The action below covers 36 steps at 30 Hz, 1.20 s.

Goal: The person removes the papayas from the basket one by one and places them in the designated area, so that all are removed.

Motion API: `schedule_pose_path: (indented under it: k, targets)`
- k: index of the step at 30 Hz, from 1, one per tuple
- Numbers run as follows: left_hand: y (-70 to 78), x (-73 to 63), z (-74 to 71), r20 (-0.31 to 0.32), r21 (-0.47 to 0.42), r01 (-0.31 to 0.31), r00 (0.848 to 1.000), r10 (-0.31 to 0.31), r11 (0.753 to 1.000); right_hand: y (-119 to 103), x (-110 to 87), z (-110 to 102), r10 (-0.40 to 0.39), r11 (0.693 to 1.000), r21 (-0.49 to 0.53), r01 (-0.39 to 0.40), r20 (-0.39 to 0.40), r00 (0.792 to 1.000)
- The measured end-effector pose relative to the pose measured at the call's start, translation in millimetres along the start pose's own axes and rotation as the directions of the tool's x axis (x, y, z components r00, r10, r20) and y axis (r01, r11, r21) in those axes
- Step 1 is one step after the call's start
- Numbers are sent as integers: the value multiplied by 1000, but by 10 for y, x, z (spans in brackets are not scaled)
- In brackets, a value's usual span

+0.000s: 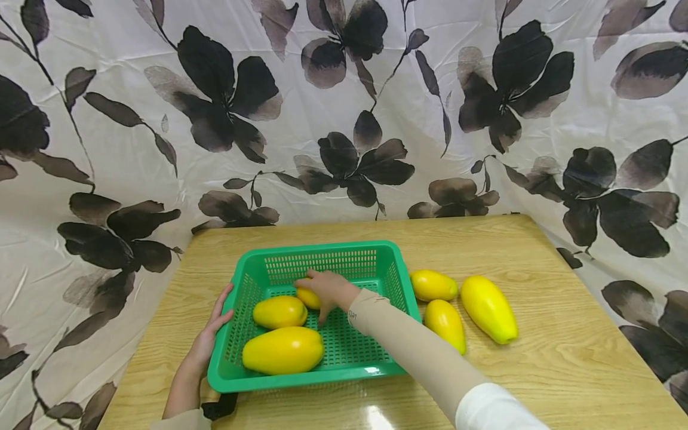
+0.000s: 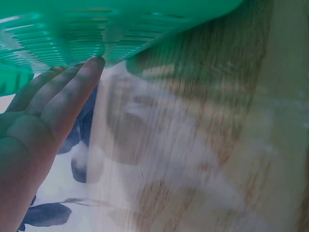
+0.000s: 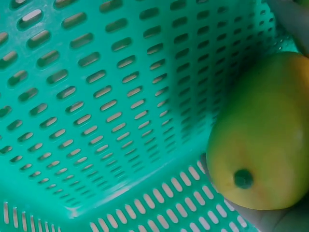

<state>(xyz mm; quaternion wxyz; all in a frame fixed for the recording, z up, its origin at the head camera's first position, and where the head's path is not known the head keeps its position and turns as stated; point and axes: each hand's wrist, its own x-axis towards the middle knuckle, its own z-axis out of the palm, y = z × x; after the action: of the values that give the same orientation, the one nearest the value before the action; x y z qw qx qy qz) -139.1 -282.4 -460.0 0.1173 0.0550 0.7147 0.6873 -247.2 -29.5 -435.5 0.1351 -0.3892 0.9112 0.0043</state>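
Observation:
A green plastic basket (image 1: 301,382) with slotted walls stands on the table. Inside it, my right hand (image 1: 330,289) holds a small yellow mango (image 1: 308,297) near the far side, fingers over its top and thumb toward the near side. In the right wrist view that mango (image 3: 263,140) shows a dark green stem spot. Another mango (image 1: 279,312) and a larger papaya-like yellow fruit (image 1: 283,351) lie at the basket's left. My left hand (image 1: 206,337) rests against the basket's left side; in the left wrist view its straight fingers (image 2: 72,92) reach the outer wall.
Right of the basket, two smaller yellow fruits (image 1: 432,285) (image 1: 445,325) lie close to its wall, with a long yellow fruit (image 1: 489,309) beyond them. The wooden table (image 1: 570,334) meets a flower-printed cloth (image 1: 344,119) behind and at the sides.

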Motion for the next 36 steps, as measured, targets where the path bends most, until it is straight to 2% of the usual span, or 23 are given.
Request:
schedule_pose_path:
  k: [21, 31, 36]
  targets:
    - [19, -2, 10, 2, -11, 8, 1000, -8, 1000, 45, -6, -22, -11, 999, 51, 11, 15, 1000]
    - [14, 9, 6, -2, -5, 7, 1000, -7, 1000, 111, -59, -102, 47, 995, 86, -50, 32, 998]
    - [10, 7, 8, -1, -21, 11, 1000, -11, 1000, 151, -93, -156, 25, 994, 105, -26, 10, 1000]
